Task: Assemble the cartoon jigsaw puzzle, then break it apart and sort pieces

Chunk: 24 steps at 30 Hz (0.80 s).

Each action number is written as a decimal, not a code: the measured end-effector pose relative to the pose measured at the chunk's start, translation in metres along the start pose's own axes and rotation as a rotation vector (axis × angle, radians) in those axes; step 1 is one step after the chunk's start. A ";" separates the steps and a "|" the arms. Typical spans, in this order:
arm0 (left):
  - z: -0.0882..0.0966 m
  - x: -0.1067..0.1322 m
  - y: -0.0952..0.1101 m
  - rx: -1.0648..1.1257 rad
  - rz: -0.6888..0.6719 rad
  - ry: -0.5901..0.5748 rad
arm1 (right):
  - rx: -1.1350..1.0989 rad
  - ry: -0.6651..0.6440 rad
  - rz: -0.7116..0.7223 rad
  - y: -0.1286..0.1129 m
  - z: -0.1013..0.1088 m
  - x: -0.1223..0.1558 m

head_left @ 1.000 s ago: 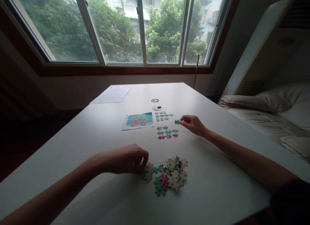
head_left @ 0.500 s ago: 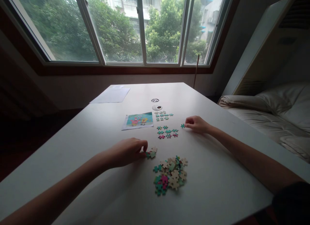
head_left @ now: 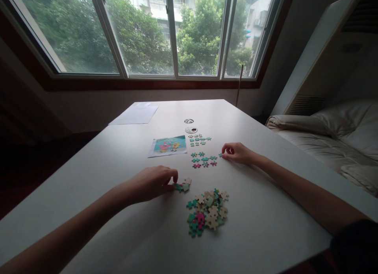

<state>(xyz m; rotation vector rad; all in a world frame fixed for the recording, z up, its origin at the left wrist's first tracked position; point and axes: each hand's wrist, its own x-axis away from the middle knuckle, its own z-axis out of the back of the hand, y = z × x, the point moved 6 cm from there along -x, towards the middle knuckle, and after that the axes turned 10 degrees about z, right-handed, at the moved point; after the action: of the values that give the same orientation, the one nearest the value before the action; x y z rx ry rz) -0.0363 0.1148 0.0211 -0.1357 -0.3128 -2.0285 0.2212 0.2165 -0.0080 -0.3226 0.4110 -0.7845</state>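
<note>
My left hand rests curled on the white table, its fingertips pinched against a few small puzzle pieces just left of a heap of loose pieces. My right hand lies further back, fingers closed on a teal puzzle piece at the right end of a short row of sorted pieces. Another small group of teal pieces lies behind that row.
A cartoon reference picture lies left of the sorted pieces. Two small round objects sit behind them, and a sheet of paper lies at the far left. Windows run along the back; a cushioned couch stands to the right.
My left hand dragged a few pieces out of the heap toward the back left. My right hand brought its teal piece down to the table beside the sorted row.
</note>
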 end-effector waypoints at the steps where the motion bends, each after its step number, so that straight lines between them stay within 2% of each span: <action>1: 0.000 0.000 0.000 0.003 -0.001 0.000 | -0.017 -0.008 0.009 -0.001 -0.001 0.000; 16: -0.005 0.000 0.004 0.093 -0.037 0.014 | -0.105 -0.028 0.077 -0.001 -0.005 -0.001; 24: -0.003 0.003 0.016 0.238 -0.108 -0.059 | -0.115 -0.029 0.070 -0.001 -0.004 -0.001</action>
<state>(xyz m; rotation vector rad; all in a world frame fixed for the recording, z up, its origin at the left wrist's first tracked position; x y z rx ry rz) -0.0228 0.1045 0.0212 -0.0312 -0.6067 -2.0788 0.2178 0.2162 -0.0105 -0.4247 0.4387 -0.6887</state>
